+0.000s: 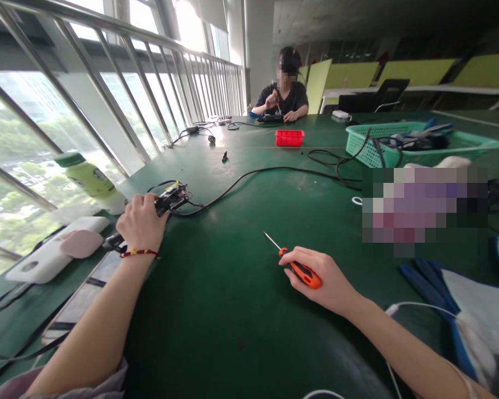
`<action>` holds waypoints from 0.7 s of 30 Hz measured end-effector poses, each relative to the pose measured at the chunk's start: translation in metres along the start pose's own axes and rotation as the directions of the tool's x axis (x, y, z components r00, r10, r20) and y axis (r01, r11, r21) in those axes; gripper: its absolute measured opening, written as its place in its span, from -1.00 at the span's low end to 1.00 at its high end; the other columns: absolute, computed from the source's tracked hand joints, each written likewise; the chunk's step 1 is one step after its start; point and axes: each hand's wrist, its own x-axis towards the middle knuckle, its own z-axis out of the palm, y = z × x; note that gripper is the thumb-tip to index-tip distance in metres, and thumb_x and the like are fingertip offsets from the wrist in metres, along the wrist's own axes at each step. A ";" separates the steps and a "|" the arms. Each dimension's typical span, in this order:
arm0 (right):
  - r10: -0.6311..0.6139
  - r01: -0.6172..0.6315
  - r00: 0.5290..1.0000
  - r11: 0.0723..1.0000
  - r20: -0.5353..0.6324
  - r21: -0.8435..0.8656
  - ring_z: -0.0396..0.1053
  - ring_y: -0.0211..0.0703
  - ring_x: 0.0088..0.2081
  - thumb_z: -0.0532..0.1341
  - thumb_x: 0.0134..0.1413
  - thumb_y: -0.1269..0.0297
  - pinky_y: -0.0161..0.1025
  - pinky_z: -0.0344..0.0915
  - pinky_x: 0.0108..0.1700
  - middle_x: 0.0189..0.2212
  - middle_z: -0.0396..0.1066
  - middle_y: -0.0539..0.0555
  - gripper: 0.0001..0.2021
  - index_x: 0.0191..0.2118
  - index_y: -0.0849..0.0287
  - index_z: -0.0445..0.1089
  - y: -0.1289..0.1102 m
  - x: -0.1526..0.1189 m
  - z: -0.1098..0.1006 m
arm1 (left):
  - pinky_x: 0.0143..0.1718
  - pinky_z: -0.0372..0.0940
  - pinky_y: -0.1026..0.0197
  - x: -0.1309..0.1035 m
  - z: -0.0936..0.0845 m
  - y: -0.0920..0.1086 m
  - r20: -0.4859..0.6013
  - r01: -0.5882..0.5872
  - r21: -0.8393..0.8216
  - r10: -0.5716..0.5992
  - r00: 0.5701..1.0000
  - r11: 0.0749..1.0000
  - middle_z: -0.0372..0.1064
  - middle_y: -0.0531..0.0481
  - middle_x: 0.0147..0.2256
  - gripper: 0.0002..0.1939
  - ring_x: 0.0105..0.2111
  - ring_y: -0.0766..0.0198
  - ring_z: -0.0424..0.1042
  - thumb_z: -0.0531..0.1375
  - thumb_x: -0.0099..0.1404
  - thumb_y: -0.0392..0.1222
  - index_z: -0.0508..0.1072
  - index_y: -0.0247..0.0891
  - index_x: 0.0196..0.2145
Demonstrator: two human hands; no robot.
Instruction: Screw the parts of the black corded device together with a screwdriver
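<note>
My left hand [142,226] is closed around a long black corded device [172,199] whose exposed circuitry and small wires show past my fingers. Its lower end sticks out beside my wrist, and my palm hides its middle. A black cable [249,173] runs from the device across the table to the right. In my right hand [320,277] is a screwdriver [305,272] with an orange and black handle. Its thin metal shaft points up and to the left, toward the middle of the green table [216,293], apart from the device.
At left are a phone [81,293], a white power bank [58,252] and a green-capped bottle [91,180]. A red tray [290,138] and a teal basket [370,151] stand farther back. Blue-and-white gloves [474,299] lie at right. Another person [283,88] sits at the far end.
</note>
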 end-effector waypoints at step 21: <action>-0.006 0.006 1.000 0.999 0.002 -0.043 0.38 -0.23 -0.39 0.15 0.03 0.40 -0.24 0.31 -0.27 -0.38 0.41 0.00 -0.86 -0.25 0.11 0.36 0.001 0.000 0.000 | -0.29 0.06 0.15 -0.001 0.003 0.004 -0.085 -0.034 0.074 0.040 0.996 0.997 0.29 -0.17 -0.13 -0.65 -0.19 0.04 0.26 -0.11 0.33 -0.06 0.29 -0.24 -0.06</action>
